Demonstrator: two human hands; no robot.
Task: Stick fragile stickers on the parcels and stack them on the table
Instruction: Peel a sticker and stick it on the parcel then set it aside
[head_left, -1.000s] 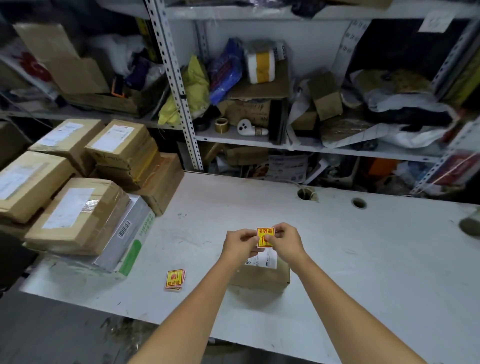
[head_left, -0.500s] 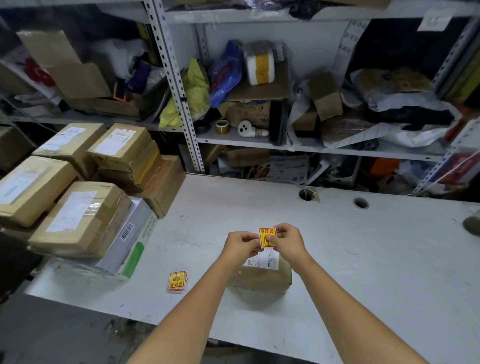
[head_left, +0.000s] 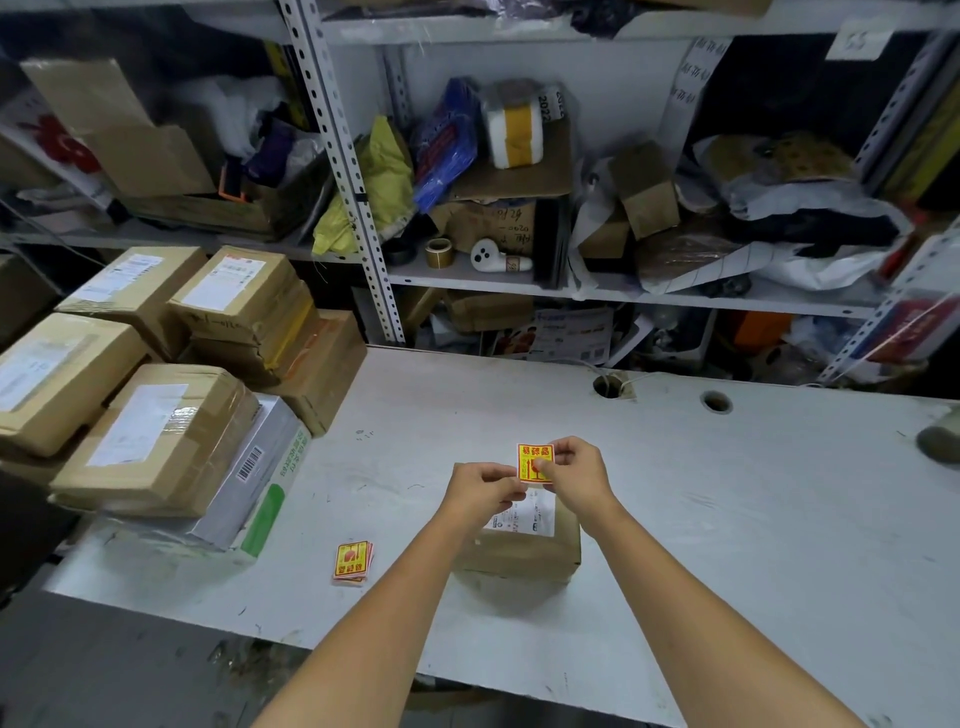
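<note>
Your left hand (head_left: 480, 488) and right hand (head_left: 574, 475) both pinch one sticker (head_left: 535, 462) above the parcel (head_left: 524, 545); your arms hide the parcel's left side.

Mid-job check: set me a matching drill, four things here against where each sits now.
1 tape roll
2 small parcel
3 single sticker
4 sticker pile

A pinched between left hand and right hand
B on the table, left of the small parcel
C on the shelf
D on the table, under the hands

Pairs: 1-C, 2-D, 3-A, 4-B
</note>
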